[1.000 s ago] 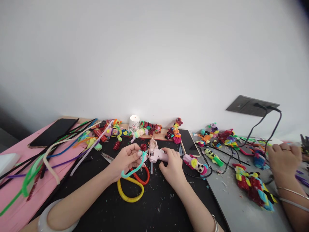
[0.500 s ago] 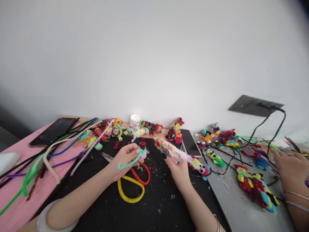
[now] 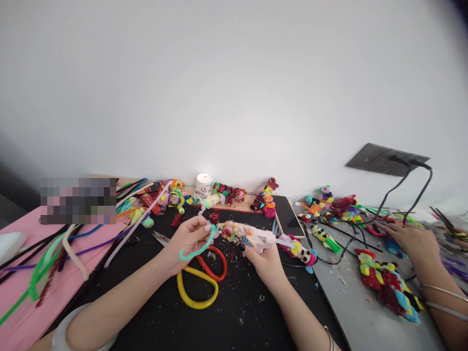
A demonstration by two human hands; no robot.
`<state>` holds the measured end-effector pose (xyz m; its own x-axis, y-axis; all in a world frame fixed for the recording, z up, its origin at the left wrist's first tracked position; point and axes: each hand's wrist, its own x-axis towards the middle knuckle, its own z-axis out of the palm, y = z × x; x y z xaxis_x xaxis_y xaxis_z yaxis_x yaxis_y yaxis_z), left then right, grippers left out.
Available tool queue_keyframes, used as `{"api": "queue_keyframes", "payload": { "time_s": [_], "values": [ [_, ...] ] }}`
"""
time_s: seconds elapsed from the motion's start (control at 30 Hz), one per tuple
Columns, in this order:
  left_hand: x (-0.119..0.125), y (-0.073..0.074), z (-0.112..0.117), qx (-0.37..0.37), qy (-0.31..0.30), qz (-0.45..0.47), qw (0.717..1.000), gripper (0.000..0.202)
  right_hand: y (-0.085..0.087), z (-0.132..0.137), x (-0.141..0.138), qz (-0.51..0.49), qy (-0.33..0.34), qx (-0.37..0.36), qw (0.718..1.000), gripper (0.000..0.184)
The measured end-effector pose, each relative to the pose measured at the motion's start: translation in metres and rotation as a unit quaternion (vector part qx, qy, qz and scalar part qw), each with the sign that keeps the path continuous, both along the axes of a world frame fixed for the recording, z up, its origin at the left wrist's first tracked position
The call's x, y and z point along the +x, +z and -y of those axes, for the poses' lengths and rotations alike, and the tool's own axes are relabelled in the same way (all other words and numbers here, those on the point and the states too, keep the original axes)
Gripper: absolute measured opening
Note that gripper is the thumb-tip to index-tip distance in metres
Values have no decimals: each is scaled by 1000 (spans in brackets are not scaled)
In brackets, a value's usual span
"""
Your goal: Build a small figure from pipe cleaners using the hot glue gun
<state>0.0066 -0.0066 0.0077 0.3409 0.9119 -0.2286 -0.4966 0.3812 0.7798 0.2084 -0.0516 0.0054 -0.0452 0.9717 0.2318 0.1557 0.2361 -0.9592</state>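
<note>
My left hand (image 3: 190,239) pinches a small pipe-cleaner piece (image 3: 199,249) with a turquoise curling end and a dark red glittery tip. My right hand (image 3: 263,258) is wrapped round a pale pink glue gun (image 3: 265,239), its front crusted with colourful fluff and a clear glue stick poking out the back. The gun's nozzle end is right beside the piece in my left fingers; whether they touch I cannot tell. Below my left hand lie scissors (image 3: 197,304) with one yellow and one red handle loop on the black mat (image 3: 241,317).
Loose pipe cleaners (image 3: 78,243) spread over the pink surface at left. Finished pipe-cleaner figures (image 3: 266,197) line the wall beside a white paper cup (image 3: 204,185) and a phone (image 3: 290,217). At right, another person's hand (image 3: 413,241) reaches among figures and black cables (image 3: 383,195).
My right hand has brought the glue gun left, up to the piece in my left hand. The other person's hand at right has moved left over the clutter.
</note>
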Motion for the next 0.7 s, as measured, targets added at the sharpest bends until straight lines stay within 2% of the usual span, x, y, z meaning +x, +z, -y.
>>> {"api": "queue_keyframes", "payload": {
  "time_s": [0.4, 0.7],
  "values": [
    [2, 0, 0, 1, 9, -17, 1000, 39, 1, 0, -2, 9, -18, 11, 1000, 27],
    [-1, -6, -2, 21, -5, -20, 1000, 31, 4, -1, 0, 15, -8, 16, 1000, 31]
  ]
}}
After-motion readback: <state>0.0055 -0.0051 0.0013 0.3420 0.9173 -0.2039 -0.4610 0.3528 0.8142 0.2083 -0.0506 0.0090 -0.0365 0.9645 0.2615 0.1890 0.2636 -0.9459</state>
